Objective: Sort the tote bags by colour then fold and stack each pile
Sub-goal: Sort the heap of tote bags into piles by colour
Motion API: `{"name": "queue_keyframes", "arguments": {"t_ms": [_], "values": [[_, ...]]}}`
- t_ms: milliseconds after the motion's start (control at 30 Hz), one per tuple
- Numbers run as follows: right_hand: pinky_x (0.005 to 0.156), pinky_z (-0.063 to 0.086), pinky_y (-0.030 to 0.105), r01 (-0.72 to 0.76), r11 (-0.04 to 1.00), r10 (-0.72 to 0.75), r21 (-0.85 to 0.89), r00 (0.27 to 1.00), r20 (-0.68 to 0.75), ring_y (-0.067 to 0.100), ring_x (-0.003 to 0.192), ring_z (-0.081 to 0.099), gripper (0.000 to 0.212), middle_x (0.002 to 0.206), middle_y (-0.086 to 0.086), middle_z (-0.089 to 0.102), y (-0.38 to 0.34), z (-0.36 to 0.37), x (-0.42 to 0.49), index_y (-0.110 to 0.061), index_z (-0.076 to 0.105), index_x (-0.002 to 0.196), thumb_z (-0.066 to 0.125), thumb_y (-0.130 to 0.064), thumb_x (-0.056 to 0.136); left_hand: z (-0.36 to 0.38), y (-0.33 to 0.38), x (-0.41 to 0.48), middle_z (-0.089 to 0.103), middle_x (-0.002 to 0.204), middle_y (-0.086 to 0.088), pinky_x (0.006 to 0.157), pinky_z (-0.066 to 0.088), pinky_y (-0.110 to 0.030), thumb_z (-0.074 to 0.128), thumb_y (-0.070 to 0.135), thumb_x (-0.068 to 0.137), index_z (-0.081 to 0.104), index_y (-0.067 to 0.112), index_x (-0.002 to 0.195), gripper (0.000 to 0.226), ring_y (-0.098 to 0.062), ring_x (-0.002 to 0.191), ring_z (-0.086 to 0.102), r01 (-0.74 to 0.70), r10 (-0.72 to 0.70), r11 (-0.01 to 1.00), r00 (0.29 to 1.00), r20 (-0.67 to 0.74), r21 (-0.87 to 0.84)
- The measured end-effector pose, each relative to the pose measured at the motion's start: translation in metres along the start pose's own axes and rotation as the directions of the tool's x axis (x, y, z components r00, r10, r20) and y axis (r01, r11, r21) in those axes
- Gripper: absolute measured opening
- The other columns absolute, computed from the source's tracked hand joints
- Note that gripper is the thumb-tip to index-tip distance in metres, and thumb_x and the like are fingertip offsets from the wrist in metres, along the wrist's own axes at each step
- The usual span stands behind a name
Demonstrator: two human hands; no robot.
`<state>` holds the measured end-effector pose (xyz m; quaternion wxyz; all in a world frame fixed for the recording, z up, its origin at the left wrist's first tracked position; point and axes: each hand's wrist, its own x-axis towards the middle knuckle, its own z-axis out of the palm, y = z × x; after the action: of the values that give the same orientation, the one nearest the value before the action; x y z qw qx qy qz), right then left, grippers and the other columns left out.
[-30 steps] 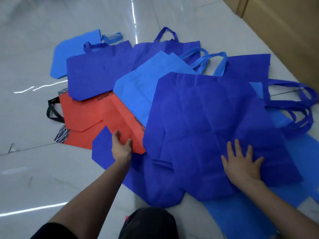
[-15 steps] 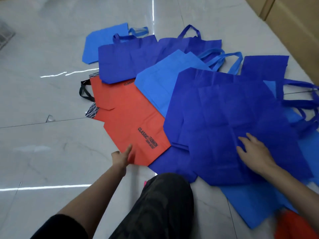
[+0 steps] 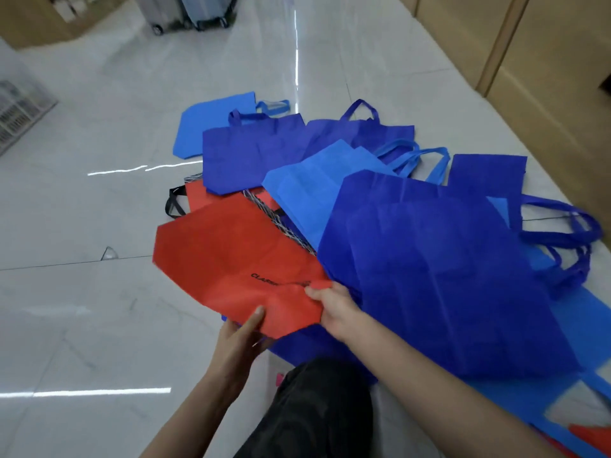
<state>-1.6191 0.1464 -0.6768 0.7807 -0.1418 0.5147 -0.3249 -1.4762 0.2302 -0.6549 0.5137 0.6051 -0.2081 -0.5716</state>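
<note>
Soft, bright indoor light falls from above. The glossy floor [image 3: 82,325] throws it back as thin white glare streaks: one up the centre at the top, two at the left. Shadows are faint and soft-edged. Print on the red bag [image 3: 224,259] is smeared, and the left hand [image 3: 236,345] and right hand [image 3: 334,309] look slightly blurred. Lines of the cabinet [image 3: 545,77] lean at the right edge; the crate [image 3: 16,110] at the left is fuzzy.
</note>
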Motion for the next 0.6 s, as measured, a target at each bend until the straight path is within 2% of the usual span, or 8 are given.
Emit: {"name": "queue_keyframes", "arguments": {"t_ms": [67, 133, 233, 300, 367, 433, 500, 600], "values": [[0.061, 0.053, 0.030, 0.118, 0.990, -0.116, -0.079, 0.993, 0.025, 0.018, 0.076, 0.060, 0.031, 0.095, 0.007, 0.063, -0.013, 0.011, 0.000, -0.011, 0.053, 0.111, 0.054, 0.008, 0.088, -0.020, 0.019, 0.006, 0.067, 0.113, -0.001, 0.085, 0.051, -0.040, 0.057, 0.055, 0.078, 0.053, 0.022, 0.125, 0.057, -0.021, 0.099, 0.063, 0.007, -0.015, 0.997, 0.994, -0.107, -0.073], [0.062, 0.052, 0.029, 0.197, 0.969, -0.185, -0.148, 0.978, 0.095, 0.017, 0.076, 0.060, 0.029, 0.095, 0.006, 0.063, -0.032, 0.015, -0.007, -0.015, 0.053, 0.104, 0.054, 0.008, 0.088, -0.052, 0.043, 0.019, 0.062, 0.121, -0.005, 0.094, 0.046, -0.046, 0.049, 0.070, 0.074, 0.050, 0.022, 0.131, 0.074, -0.026, 0.110, 0.059, -0.016, -0.054, 0.940, 0.979, -0.196, -0.341], [0.062, 0.053, 0.026, 0.302, 0.936, -0.262, -0.183, 0.941, 0.214, 0.016, 0.076, 0.061, 0.028, 0.094, 0.006, 0.064, -0.063, 0.010, -0.026, -0.015, 0.056, 0.103, 0.055, 0.008, 0.087, -0.093, 0.076, 0.033, 0.061, 0.123, -0.014, 0.089, 0.045, -0.044, 0.071, 0.068, 0.053, 0.049, 0.011, 0.131, 0.099, -0.031, 0.112, 0.058, 0.030, -0.153, 0.783, 0.977, -0.145, -0.622], [0.066, 0.054, 0.027, 0.345, 0.917, -0.266, -0.202, 0.904, 0.333, 0.018, 0.078, 0.063, 0.026, 0.095, 0.008, 0.065, -0.078, -0.003, -0.043, -0.013, 0.057, 0.105, 0.058, 0.005, 0.087, -0.101, 0.091, 0.036, 0.065, 0.113, -0.015, 0.089, 0.042, -0.043, 0.077, 0.061, 0.040, 0.057, 0.006, 0.118, 0.098, -0.030, 0.103, 0.061, 0.140, -0.201, 0.842, 0.978, -0.062, -0.521], [0.076, 0.054, 0.033, 0.375, 0.899, -0.255, -0.228, 0.869, 0.423, 0.023, 0.087, 0.063, 0.032, 0.102, 0.012, 0.066, -0.086, -0.021, -0.059, -0.011, 0.056, 0.113, 0.061, 0.001, 0.084, -0.094, 0.105, 0.037, 0.069, 0.101, -0.013, 0.089, 0.042, -0.042, 0.068, 0.057, 0.059, 0.062, 0.005, 0.115, 0.076, -0.027, 0.090, 0.066, 0.251, -0.255, 0.942, 0.967, 0.013, -0.222], [0.083, 0.054, 0.037, 0.405, 0.889, -0.284, -0.215, 0.855, 0.434, 0.026, 0.092, 0.064, 0.042, 0.107, 0.013, 0.067, -0.091, -0.039, -0.075, -0.011, 0.054, 0.119, 0.063, 0.000, 0.080, -0.079, 0.119, 0.038, 0.072, 0.091, -0.013, 0.079, 0.053, -0.039, 0.062, 0.033, 0.079, 0.060, 0.001, 0.118, 0.051, -0.023, 0.075, 0.070, 0.277, -0.282, 0.955, 0.959, 0.034, 0.100], [0.081, 0.055, 0.035, 0.455, 0.865, -0.362, -0.211, 0.858, 0.364, 0.024, 0.089, 0.066, 0.042, 0.105, 0.012, 0.069, -0.096, -0.061, -0.091, -0.013, 0.055, 0.119, 0.061, 0.002, 0.080, -0.060, 0.127, 0.042, 0.073, 0.086, -0.012, 0.063, 0.058, -0.029, 0.058, 0.010, 0.084, 0.058, -0.004, 0.117, 0.035, -0.019, 0.068, 0.070, 0.163, -0.183, 0.949, 0.982, 0.050, 0.272], [0.076, 0.057, 0.030, 0.512, 0.817, -0.492, -0.264, 0.859, 0.143, 0.017, 0.083, 0.069, 0.037, 0.100, 0.008, 0.071, -0.094, -0.109, -0.115, -0.016, 0.059, 0.112, 0.060, 0.006, 0.083, -0.009, 0.123, 0.051, 0.071, 0.078, -0.001, 0.052, 0.053, -0.020, 0.058, 0.009, 0.088, 0.057, 0.002, 0.113, 0.026, -0.009, 0.060, 0.066, -0.042, -0.001, 0.948, 0.991, 0.133, 0.316]]}}
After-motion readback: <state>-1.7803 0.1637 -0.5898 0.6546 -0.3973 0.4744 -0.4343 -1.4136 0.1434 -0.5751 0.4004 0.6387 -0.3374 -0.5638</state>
